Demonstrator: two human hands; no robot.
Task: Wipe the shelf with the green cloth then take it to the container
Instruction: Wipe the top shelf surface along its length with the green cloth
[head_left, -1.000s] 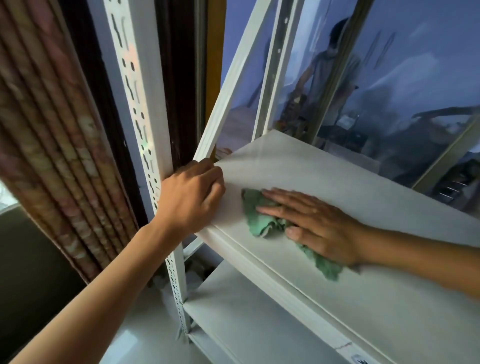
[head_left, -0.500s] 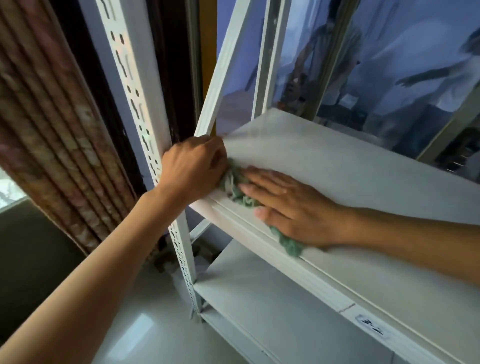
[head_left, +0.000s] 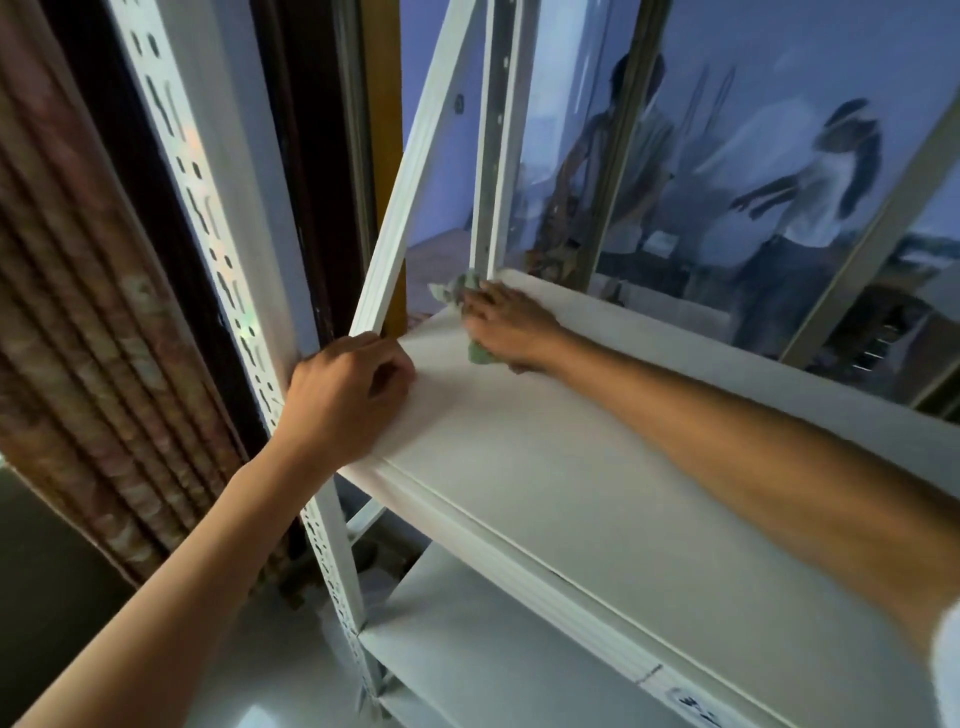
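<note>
The white metal shelf (head_left: 545, 467) runs from lower right to the far left corner. My right hand (head_left: 506, 325) lies flat on the green cloth (head_left: 457, 291) at the shelf's far left back corner, beside the rear upright; the cloth shows ahead of my fingers and under my palm, blurred. My left hand (head_left: 345, 397) grips the shelf's front left corner next to the perforated front post. No container is in view.
A perforated white front post (head_left: 228, 291) and a slanted white brace (head_left: 410, 197) frame the left end. A glass pane (head_left: 727, 171) with reflections of people stands behind the shelf. A lower shelf (head_left: 493, 649) sits below. A patterned curtain (head_left: 78, 312) hangs at left.
My right hand has slid the cloth from the shelf's front left edge back to the far corner. My left hand has kept its hold on the front corner.
</note>
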